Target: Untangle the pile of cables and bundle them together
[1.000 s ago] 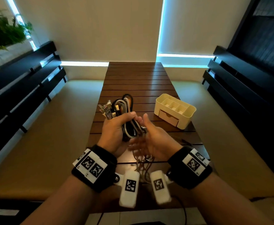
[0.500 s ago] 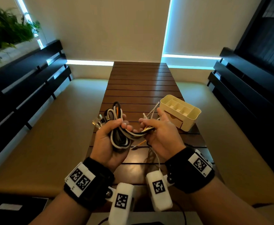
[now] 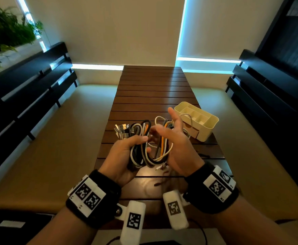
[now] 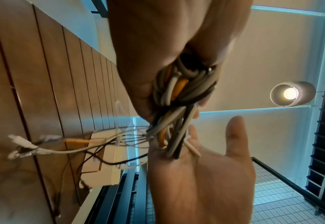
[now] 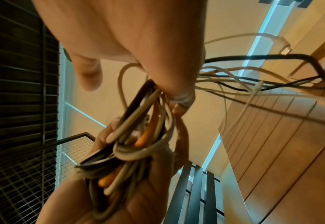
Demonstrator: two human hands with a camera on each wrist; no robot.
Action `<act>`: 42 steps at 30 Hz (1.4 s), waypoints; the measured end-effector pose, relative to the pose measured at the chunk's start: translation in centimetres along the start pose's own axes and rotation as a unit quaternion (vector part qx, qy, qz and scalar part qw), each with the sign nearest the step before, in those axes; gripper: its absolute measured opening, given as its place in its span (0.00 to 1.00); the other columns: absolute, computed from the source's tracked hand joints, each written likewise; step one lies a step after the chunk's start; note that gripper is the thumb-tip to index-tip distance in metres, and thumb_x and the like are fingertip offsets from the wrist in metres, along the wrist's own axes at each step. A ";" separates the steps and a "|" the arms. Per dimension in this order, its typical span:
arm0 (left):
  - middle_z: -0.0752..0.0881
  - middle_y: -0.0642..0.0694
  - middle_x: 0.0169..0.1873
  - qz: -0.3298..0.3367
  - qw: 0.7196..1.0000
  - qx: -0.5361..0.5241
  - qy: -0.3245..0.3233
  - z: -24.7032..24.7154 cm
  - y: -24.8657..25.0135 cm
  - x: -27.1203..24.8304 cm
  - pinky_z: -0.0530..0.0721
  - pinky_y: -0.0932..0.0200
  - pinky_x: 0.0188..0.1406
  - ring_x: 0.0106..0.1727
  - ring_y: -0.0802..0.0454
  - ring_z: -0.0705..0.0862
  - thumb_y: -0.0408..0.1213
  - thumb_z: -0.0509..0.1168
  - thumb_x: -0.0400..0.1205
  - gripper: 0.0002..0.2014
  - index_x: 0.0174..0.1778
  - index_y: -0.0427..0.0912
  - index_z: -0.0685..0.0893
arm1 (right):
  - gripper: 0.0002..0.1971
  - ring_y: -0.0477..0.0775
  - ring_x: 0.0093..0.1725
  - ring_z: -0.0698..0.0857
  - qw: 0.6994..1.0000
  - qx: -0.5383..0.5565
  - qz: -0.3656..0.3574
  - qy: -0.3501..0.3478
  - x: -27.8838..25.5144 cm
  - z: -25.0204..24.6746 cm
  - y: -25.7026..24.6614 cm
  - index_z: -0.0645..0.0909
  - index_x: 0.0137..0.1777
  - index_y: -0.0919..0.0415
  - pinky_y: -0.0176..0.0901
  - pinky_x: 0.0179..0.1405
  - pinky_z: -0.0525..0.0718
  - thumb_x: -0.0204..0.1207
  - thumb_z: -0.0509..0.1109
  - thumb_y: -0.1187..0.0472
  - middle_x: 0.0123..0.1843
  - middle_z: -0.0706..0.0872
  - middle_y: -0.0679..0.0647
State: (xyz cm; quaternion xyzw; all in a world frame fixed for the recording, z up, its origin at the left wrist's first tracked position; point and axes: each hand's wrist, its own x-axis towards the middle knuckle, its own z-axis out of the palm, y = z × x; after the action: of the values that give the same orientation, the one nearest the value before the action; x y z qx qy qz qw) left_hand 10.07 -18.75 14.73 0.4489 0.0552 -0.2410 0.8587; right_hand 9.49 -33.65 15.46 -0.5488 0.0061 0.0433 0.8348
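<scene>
A bundle of black, white, grey and orange cables (image 3: 141, 152) is folded into loops, and my left hand (image 3: 127, 149) grips it round the middle above the wooden table (image 3: 151, 89). Metal plug ends (image 3: 121, 131) stick out at the bundle's upper left. My right hand (image 3: 178, 144) lies against the bundle's right side, thumb straight and raised, with cable loops (image 5: 138, 136) running across its fingers. From the left wrist its palm (image 4: 202, 174) shows flat behind the cables (image 4: 177, 87). Loose cable ends (image 4: 23, 144) trail down towards the table.
A cream organizer box (image 3: 210, 128) with compartments and a drawer stands on the table just right of my hands. Cushioned seats with black slatted backs (image 3: 29, 96) run along both sides. A plant (image 3: 5, 32) is at the far left.
My right hand has stopped pinching the cable ends; its thumb has lifted and the hand has moved up along the bundle's right side. The left hand keeps its grip on the bundle.
</scene>
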 end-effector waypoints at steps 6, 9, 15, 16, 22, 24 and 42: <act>0.88 0.35 0.44 -0.035 0.996 -0.002 -0.080 1.3 -0.4 -0.7 0.86 0.59 0.31 0.30 0.50 0.86 0.27 0.66 0.75 0.19 0.62 0.30 0.83 | 0.38 0.53 0.58 0.85 0.988 -0.147 -0.038 0.021 0.1 0.5 0.3 0.56 0.73 0.21 0.51 0.47 0.88 0.63 0.62 0.18 0.76 0.74 0.62; 0.86 0.32 0.45 -0.055 0.992 0.022 -0.109 1.0 0.0 -0.5 0.88 0.58 0.33 0.32 0.47 0.86 0.25 0.69 0.74 0.23 0.67 0.31 0.80 | 0.42 0.53 0.78 0.71 0.971 -0.231 -0.059 0.028 0.2 0.3 0.7 0.49 0.78 0.24 0.65 0.77 0.70 0.62 0.49 0.15 0.83 0.67 0.57; 0.85 0.32 0.41 -0.066 0.992 0.041 -0.096 0.8 0.0 0.0 0.86 0.61 0.30 0.29 0.48 0.85 0.25 0.70 0.73 0.15 0.56 0.26 0.84 | 0.41 0.41 0.70 0.62 0.949 -0.313 -0.035 0.020 0.2 0.5 0.1 0.36 0.85 0.37 0.47 0.75 0.60 0.72 0.40 0.27 0.86 0.60 0.54; 0.85 0.32 0.42 -0.064 0.993 0.040 -0.086 0.9 0.0 0.0 0.86 0.62 0.28 0.30 0.47 0.84 0.25 0.70 0.72 0.14 0.54 0.26 0.85 | 0.40 0.41 0.69 0.61 0.948 -0.318 -0.022 0.019 0.2 0.5 -0.2 0.35 0.85 0.39 0.45 0.73 0.57 0.74 0.40 0.29 0.86 0.59 0.51; 0.85 0.29 0.49 -0.049 0.999 -0.011 -0.018 -0.1 1.0 0.9 0.85 0.64 0.25 0.37 0.44 0.84 0.27 0.70 0.70 0.19 0.56 0.23 0.85 | 0.41 0.54 0.61 0.89 0.942 -0.325 -0.021 0.085 0.5 -1.0 -0.7 0.40 0.85 0.34 0.51 0.57 0.86 0.75 0.49 0.26 0.65 0.88 0.56; 0.85 0.29 0.50 -0.046 0.999 -0.019 -0.009 -0.7 1.4 1.2 0.85 0.64 0.25 0.38 0.44 0.82 0.29 0.72 0.67 0.19 0.53 0.24 0.87 | 0.37 0.52 0.43 0.92 0.942 -0.310 -0.038 0.120 0.5 -1.7 -0.5 0.50 0.83 0.34 0.43 0.40 0.87 0.78 0.62 0.32 0.48 0.92 0.54; 0.87 0.32 0.47 -0.037 0.998 -0.025 -0.037 -0.3 1.7 1.1 0.86 0.63 0.27 0.35 0.46 0.86 0.28 0.67 0.72 0.19 0.58 0.27 0.84 | 0.06 0.50 0.34 0.85 0.930 -0.301 -0.191 0.093 -0.2 -0.4 0.4 0.80 0.51 0.48 0.41 0.31 0.84 0.78 0.75 0.56 0.39 0.85 0.55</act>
State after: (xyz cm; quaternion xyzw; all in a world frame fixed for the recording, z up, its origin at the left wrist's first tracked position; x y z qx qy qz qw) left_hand 11.87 -18.09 15.44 0.4155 0.0459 -0.2871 0.8619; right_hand 9.31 -33.83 14.94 -0.7669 -0.0350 -0.1683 0.6183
